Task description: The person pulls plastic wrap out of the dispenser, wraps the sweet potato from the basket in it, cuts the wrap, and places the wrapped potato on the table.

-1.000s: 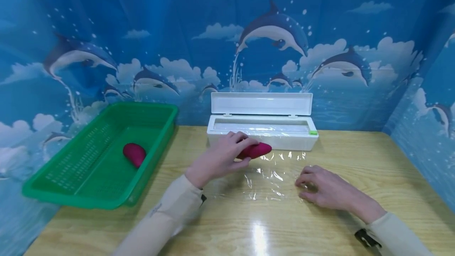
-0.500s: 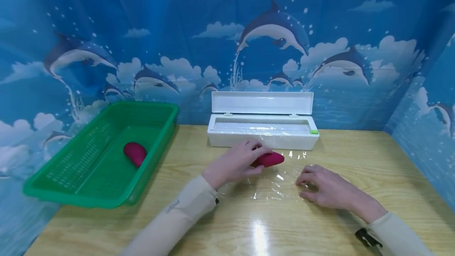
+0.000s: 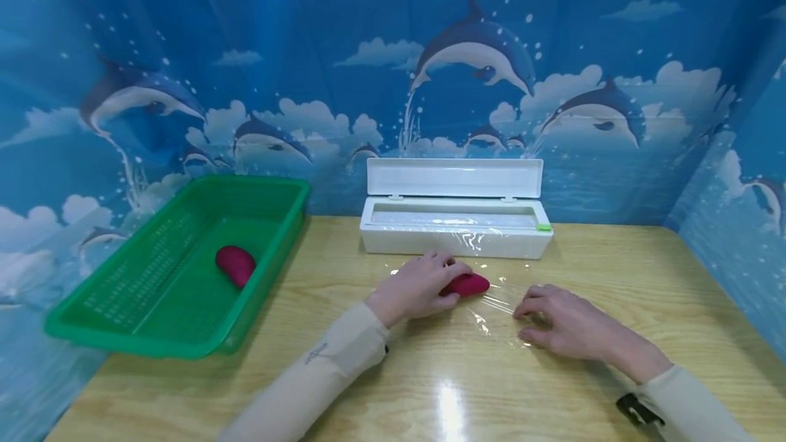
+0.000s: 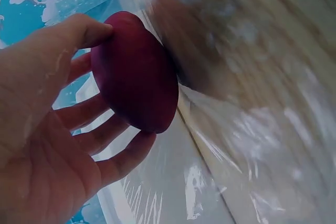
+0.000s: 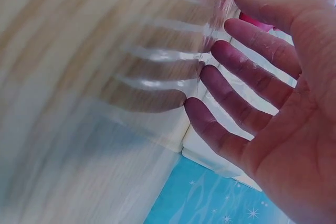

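Observation:
My left hand (image 3: 420, 285) holds a purple-red sweet potato (image 3: 469, 285) low over the clear plastic wrap (image 3: 482, 322). In the left wrist view, thumb and fingers lie round the sweet potato (image 4: 139, 72), its lower side against the film (image 4: 252, 145). My right hand (image 3: 568, 322) rests at the right edge of the wrap. Its fingers, slightly bent and spread in the right wrist view, touch the surface with their fingertips (image 5: 197, 108), the thumb apart. Behind both hands stands a white wrap dispenser (image 3: 457, 244), lid up, with the film running from it over its front.
A green plastic basket (image 3: 288, 220) on the left has a second purple-red sweet potato (image 3: 236, 266) in it. The wooden table (image 3: 368, 401) meets a blue dolphin-print curtain (image 3: 344, 39) at the back and right. A green slider (image 3: 543, 227) sits at the dispenser's right end.
My left hand has moved right and toward me with the sweet potato, down onto the film. Creases now run from it toward my right hand, which has stayed nearly still.

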`<state>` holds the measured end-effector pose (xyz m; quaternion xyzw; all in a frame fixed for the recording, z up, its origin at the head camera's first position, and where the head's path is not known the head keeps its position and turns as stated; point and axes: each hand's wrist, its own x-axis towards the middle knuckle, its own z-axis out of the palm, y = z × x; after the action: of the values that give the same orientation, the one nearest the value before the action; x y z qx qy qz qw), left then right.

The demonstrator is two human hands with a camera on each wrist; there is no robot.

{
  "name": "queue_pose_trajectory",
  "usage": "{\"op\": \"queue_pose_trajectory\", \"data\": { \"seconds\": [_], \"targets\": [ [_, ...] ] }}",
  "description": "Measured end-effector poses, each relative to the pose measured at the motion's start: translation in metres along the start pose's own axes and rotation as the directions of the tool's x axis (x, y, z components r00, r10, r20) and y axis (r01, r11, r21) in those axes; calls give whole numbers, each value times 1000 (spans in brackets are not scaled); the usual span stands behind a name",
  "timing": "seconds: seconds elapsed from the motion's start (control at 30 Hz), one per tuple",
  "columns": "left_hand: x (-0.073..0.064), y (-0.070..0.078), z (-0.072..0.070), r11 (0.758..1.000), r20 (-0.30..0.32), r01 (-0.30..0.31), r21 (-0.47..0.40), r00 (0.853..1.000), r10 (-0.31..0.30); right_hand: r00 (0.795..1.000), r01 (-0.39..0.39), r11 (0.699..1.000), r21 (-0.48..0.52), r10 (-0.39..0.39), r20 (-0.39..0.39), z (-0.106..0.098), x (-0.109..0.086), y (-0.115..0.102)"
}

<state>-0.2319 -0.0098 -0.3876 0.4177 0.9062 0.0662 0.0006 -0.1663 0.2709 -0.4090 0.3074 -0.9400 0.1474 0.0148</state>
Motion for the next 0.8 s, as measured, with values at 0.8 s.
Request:
{"op": "queue_pose_trajectory", "data": {
  "seconds": [0.8],
  "targets": [
    [-3,3,-3,1000,2,19,-11,1000,-19,996,40,984,176,-25,-87,-9,-13,10]
  ]
}}
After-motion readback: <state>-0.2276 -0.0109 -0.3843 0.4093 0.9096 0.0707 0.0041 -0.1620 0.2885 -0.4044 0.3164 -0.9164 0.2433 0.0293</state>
